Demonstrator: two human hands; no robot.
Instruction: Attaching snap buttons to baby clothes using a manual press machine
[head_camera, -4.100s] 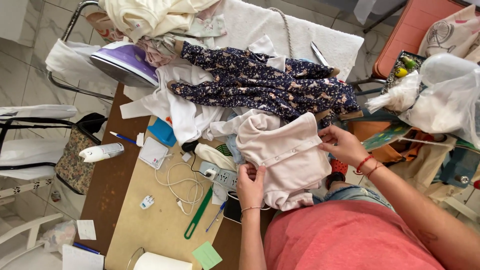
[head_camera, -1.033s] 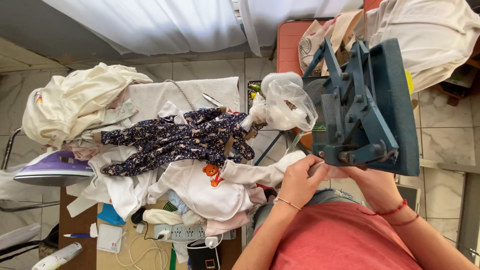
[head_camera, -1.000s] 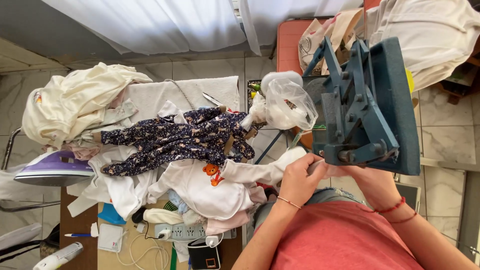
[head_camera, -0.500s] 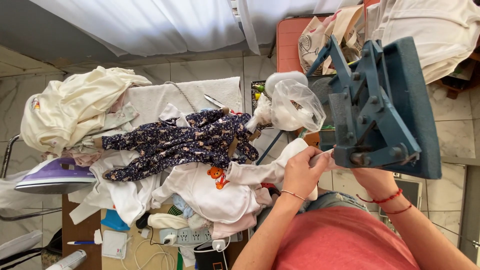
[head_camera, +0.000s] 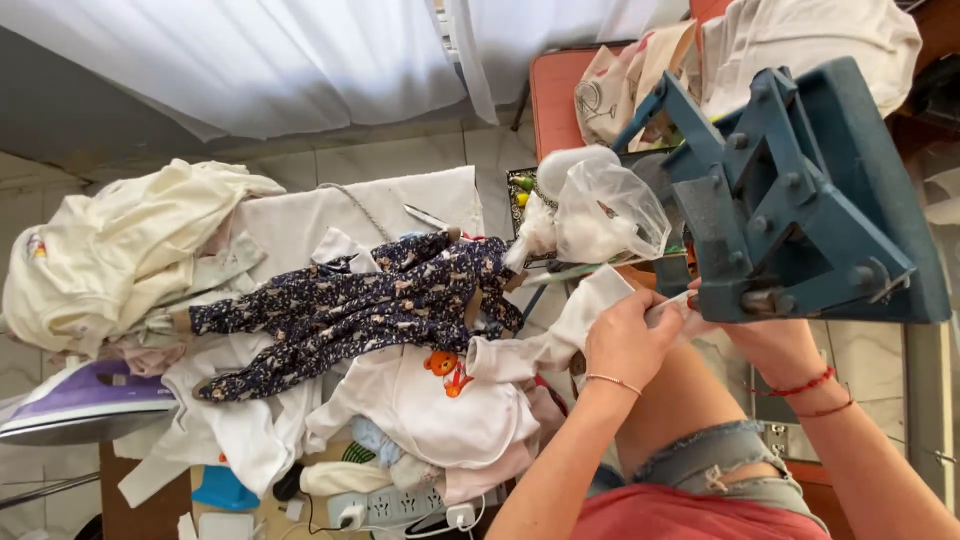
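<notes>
At right of centre, the left hand (head_camera: 628, 340) pinches the white garment's sleeve (head_camera: 585, 310) beneath the blue press (head_camera: 800, 200) – apparently to position it there. Right hand (head_camera: 765, 340) grips the same cloth; its body (head_camera: 420, 410) trails left – over the heaped desk (head_camera: 130, 500).

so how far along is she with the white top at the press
Early, it seems. The white garment with an orange print lies mostly on the cluttered table; only its sleeve reaches the blue heat press. In hand: the left hand and right hand pinch the sleeve end at the press's lower edge. Left: the press stands open, nothing visibly laid in it; the dark floral garment lies untouched.
</notes>
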